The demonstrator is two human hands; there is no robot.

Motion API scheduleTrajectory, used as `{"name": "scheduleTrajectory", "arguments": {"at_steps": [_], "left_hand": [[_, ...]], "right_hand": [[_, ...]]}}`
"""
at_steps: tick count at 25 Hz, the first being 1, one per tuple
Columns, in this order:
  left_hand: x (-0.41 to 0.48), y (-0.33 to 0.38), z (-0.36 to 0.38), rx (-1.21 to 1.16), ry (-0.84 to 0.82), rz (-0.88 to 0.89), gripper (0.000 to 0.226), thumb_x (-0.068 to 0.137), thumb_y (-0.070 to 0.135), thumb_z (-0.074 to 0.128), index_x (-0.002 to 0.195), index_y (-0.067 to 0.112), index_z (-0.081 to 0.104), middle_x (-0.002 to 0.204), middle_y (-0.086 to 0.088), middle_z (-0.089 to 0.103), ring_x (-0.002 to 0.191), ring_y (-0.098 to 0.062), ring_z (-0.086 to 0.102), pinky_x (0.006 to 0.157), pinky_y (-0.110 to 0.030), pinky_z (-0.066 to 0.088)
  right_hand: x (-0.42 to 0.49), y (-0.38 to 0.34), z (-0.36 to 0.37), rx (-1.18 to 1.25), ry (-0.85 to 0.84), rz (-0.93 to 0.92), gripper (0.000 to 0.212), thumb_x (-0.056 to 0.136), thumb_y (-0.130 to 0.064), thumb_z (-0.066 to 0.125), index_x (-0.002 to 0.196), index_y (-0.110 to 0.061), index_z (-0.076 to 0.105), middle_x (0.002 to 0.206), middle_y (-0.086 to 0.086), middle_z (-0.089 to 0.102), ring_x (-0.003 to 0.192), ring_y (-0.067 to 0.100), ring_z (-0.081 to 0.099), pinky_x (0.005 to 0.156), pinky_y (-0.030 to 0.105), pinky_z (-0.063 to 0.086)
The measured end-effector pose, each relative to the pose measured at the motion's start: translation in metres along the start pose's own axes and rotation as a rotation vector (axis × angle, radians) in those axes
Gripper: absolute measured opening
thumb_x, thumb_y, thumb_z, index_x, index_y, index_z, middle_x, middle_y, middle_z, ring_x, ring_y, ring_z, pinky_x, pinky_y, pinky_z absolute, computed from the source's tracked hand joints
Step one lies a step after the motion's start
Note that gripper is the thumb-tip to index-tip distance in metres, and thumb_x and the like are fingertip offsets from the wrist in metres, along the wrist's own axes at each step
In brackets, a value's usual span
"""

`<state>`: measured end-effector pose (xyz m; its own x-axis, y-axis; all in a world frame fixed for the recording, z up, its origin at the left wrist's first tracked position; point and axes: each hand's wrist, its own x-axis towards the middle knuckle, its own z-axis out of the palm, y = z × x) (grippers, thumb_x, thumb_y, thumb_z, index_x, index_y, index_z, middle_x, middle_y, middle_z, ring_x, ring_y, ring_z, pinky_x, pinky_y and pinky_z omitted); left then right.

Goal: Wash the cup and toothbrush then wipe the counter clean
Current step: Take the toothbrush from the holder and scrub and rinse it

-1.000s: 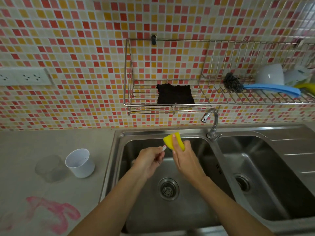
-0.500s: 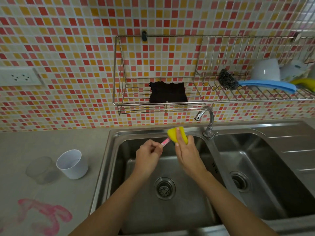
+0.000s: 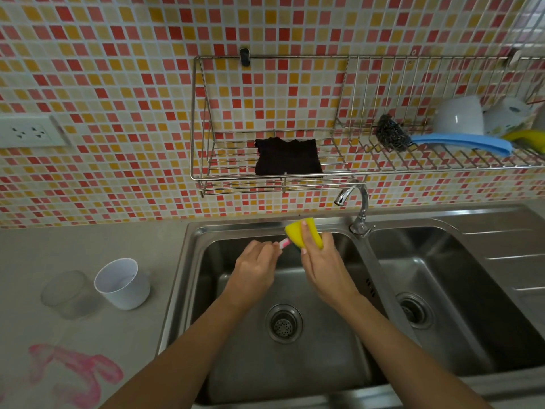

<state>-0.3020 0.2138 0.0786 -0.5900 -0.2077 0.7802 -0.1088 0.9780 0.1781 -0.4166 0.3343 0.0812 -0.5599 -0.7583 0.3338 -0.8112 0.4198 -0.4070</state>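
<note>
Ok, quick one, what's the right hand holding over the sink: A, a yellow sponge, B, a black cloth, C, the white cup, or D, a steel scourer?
A: the right hand grips a yellow sponge folded around the end of the pink toothbrush held by the left hand, above the left sink basin.

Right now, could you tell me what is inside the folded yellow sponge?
The pink toothbrush runs from the left hand into the yellow sponge, which the right hand squeezes. Its bristle head is covered and cannot be seen.
</note>
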Motion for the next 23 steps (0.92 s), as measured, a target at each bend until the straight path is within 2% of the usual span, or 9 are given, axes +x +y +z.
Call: {"name": "scheduleTrajectory", "arguments": {"at_steps": [2, 6, 9, 11, 13, 17, 20, 23], "left_hand": [[0.001, 0.002, 0.001, -0.068, -0.038, -0.095, 0.023, 0.086, 0.014, 0.053, 0.080, -0.002, 0.068, 0.066, -0.009, 0.064, 0.056, -0.018, 0.057, 0.052, -0.022, 0.046], [0.010, 0.013, -0.002, -0.363, -0.086, -0.497, 0.012, 0.088, 0.012, 0.062, 0.081, 0.003, 0.064, 0.066, -0.006, 0.066, 0.056, -0.015, 0.058, 0.055, -0.010, 0.038], [0.015, 0.023, 0.000, -0.517, -0.137, -0.743, 0.010, 0.089, 0.014, 0.062, 0.080, 0.011, 0.063, 0.067, -0.004, 0.065, 0.062, -0.021, 0.060, 0.055, -0.014, 0.041], [0.016, 0.027, 0.001, -0.560, -0.148, -0.795, 0.010, 0.089, 0.014, 0.061, 0.079, 0.013, 0.062, 0.067, -0.002, 0.065, 0.065, -0.020, 0.061, 0.058, -0.018, 0.044], [0.016, 0.026, 0.000, -0.578, -0.140, -0.812, 0.013, 0.089, 0.013, 0.061, 0.077, 0.016, 0.061, 0.067, 0.000, 0.064, 0.065, -0.017, 0.061, 0.061, -0.022, 0.046], [0.020, 0.031, -0.006, -0.641, -0.155, -0.868, 0.023, 0.090, 0.011, 0.059, 0.072, 0.025, 0.057, 0.065, 0.005, 0.063, 0.062, -0.011, 0.059, 0.059, -0.017, 0.047], [0.025, 0.033, -0.007, -0.791, -0.130, -1.029, 0.021, 0.089, 0.008, 0.060, 0.073, 0.021, 0.060, 0.067, 0.001, 0.065, 0.064, -0.010, 0.060, 0.066, -0.021, 0.051], [0.029, 0.036, -0.006, -1.001, -0.118, -1.233, 0.016, 0.091, 0.004, 0.056, 0.078, 0.011, 0.063, 0.069, -0.005, 0.064, 0.067, -0.015, 0.059, 0.071, -0.027, 0.050]], "right_hand": [[0.002, 0.004, -0.001, 0.010, 0.034, 0.064, 0.059, 0.098, -0.022, 0.039, 0.148, -0.018, 0.009, 0.103, 0.018, 0.042, 0.068, 0.021, 0.045, 0.060, 0.032, 0.043], [-0.009, -0.005, 0.007, -0.031, 0.058, -0.106, 0.057, 0.093, -0.031, 0.029, 0.146, -0.018, 0.011, 0.091, 0.017, 0.044, 0.060, 0.017, 0.040, 0.052, 0.028, 0.036], [0.000, 0.004, 0.003, -0.036, 0.090, -0.002, 0.058, 0.094, -0.029, 0.032, 0.147, -0.017, 0.012, 0.094, 0.019, 0.045, 0.063, 0.020, 0.042, 0.055, 0.030, 0.039], [0.001, 0.004, 0.002, -0.056, 0.086, -0.011, 0.061, 0.092, -0.025, 0.039, 0.147, -0.016, 0.013, 0.094, 0.020, 0.046, 0.063, 0.020, 0.043, 0.054, 0.030, 0.041], [-0.002, 0.004, 0.006, -0.110, 0.081, -0.103, 0.064, 0.090, -0.023, 0.044, 0.146, -0.017, 0.011, 0.091, 0.019, 0.047, 0.061, 0.018, 0.042, 0.051, 0.030, 0.041], [0.007, 0.010, -0.001, -0.051, 0.130, 0.037, 0.061, 0.094, -0.021, 0.041, 0.147, -0.015, 0.013, 0.093, 0.021, 0.044, 0.064, 0.026, 0.046, 0.056, 0.035, 0.045], [0.002, 0.005, 0.004, -0.089, 0.122, -0.060, 0.063, 0.090, -0.023, 0.040, 0.145, -0.017, 0.012, 0.091, 0.020, 0.046, 0.062, 0.026, 0.048, 0.053, 0.036, 0.045], [0.005, 0.005, 0.005, -0.057, 0.147, 0.014, 0.059, 0.092, -0.029, 0.032, 0.147, -0.015, 0.014, 0.093, 0.020, 0.044, 0.065, 0.023, 0.045, 0.056, 0.034, 0.044]]}}
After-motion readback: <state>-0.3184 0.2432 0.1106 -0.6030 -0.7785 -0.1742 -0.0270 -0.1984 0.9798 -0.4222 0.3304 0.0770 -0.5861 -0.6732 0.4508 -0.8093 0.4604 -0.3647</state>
